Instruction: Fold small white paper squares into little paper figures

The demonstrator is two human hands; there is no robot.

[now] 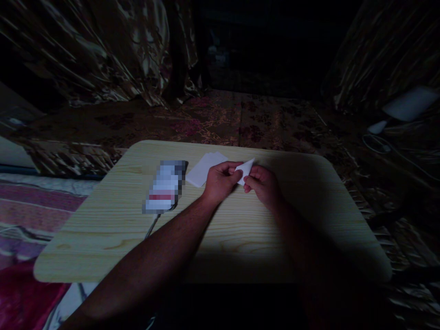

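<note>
Both of my hands meet over the far middle of a pale wooden table (113,238). My left hand (220,181) and my right hand (263,184) pinch a small folded piece of white paper (246,169) between their fingertips; a pointed corner of it sticks up. Just behind my left hand a small stack of white paper sheets (205,168) lies flat on the table.
A pixelated, phone-like object (165,187) lies left of my hands, with a cable (151,227) running from it toward me. Patterned dark fabric (220,119) covers the floor and walls around. A white object (410,103) and cords lie at the right. Striped bedding (30,211) is at the left.
</note>
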